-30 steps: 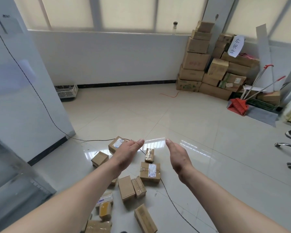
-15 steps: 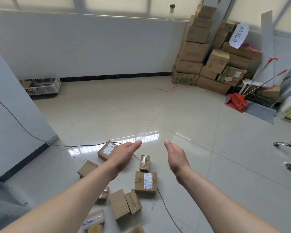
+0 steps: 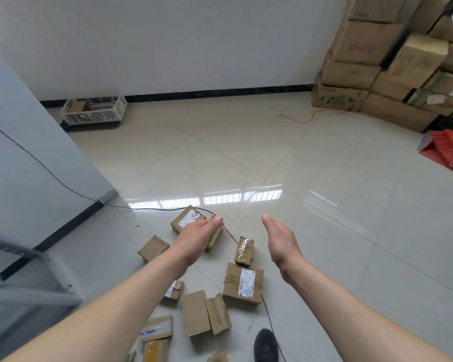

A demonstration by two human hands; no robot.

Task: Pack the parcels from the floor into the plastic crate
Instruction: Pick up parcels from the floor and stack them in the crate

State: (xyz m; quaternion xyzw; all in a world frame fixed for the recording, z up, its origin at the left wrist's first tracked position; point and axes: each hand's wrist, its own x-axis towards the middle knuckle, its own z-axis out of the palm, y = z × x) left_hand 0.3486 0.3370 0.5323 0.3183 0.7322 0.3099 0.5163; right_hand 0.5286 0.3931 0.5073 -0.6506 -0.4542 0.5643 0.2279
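Lying scattered on the tiles below both empty, flat-open hands, the parcels (image 3: 242, 282) sit nearer than half a second ago — the view has tipped down. Left hand (image 3: 198, 236) and right hand (image 3: 281, 240) stay outstretched; the plastic crate (image 3: 94, 112) waits far beyond the left hand by the wall.

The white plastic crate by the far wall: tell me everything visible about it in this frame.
The white plastic crate sits on the tiled floor against the far wall's black baseboard, well away from the scattered parcels and both hands. It is a low rectangular basket with perforated, lattice-like sides and an open top, standing upright. At least one brown cardboard parcel lies inside at its left end; the rest of its contents cannot be made out. Nothing else touches it.
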